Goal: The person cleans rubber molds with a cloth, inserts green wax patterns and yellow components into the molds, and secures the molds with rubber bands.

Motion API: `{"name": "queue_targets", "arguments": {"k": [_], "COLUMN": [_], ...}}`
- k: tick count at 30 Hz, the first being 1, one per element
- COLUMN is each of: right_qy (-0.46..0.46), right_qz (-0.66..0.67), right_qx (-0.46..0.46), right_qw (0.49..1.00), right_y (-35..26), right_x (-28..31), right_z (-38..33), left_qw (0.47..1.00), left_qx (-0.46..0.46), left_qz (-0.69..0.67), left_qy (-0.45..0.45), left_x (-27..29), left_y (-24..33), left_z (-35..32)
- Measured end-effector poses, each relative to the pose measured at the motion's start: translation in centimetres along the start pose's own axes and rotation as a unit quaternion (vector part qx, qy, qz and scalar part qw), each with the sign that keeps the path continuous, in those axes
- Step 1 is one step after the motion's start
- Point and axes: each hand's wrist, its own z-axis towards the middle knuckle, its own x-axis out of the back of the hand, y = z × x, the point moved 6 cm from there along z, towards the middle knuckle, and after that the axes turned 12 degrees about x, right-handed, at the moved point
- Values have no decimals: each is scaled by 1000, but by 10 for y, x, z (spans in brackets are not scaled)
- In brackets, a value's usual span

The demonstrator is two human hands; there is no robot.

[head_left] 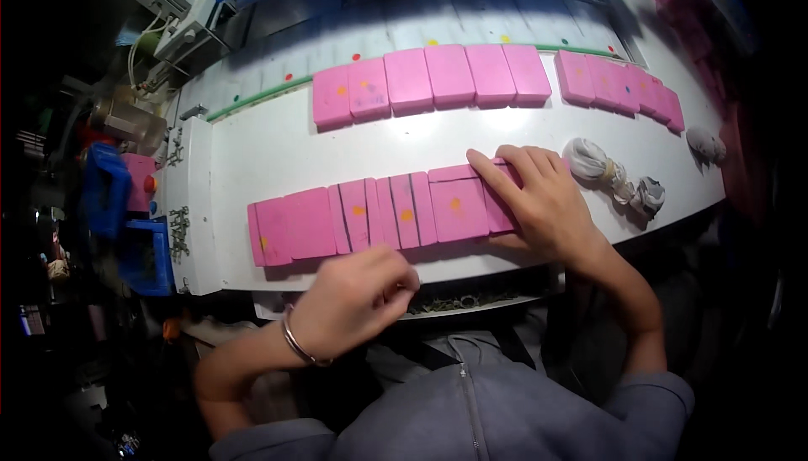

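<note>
A near row of several pink blocks (309, 222) lies side by side along the front of the white table. Some carry dark lines and yellow-orange spots, like the block with a line along its far edge (459, 206). My right hand (543, 204) wraps round the block at the row's right end, its index finger stretched along the far edge and its thumb low at the near side. Just in front of the row, my left hand (358, 297) is closed with curled fingers; whatever may be inside them is hidden. A metal bangle (296, 339) circles my left wrist.
Farther back stand a second row of pink blocks (410, 80) and a shorter row (619, 84) to its right. A bundled grey-white cloth (619, 179) lies right of my right hand. Blue bins (145, 257) stand at the left; a tray (471, 299) sits under the front edge.
</note>
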Motion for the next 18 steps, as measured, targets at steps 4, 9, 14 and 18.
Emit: {"name": "queue_targets", "arguments": {"k": [4, 9, 14, 18], "right_qy": [-13, -14, 37, 79], "right_qz": [15, 10, 44, 44], "right_qx": [-9, -16, -30, -35], "right_qw": [1000, 1000, 998, 995], "right_y": [1, 9, 12, 24], "right_x": [2, 4, 2, -1], "right_z": [-2, -17, -19, -7], "left_qw": [1000, 916, 912, 900], "left_qx": [-8, 56, 159, 115], "left_qz": [-8, 268, 241, 284], "left_qy": [21, 293, 290, 310], "left_x": [-2, 37, 44, 56], "left_y": [-4, -47, -82, -88], "left_z": [-17, -35, -34, -20]}}
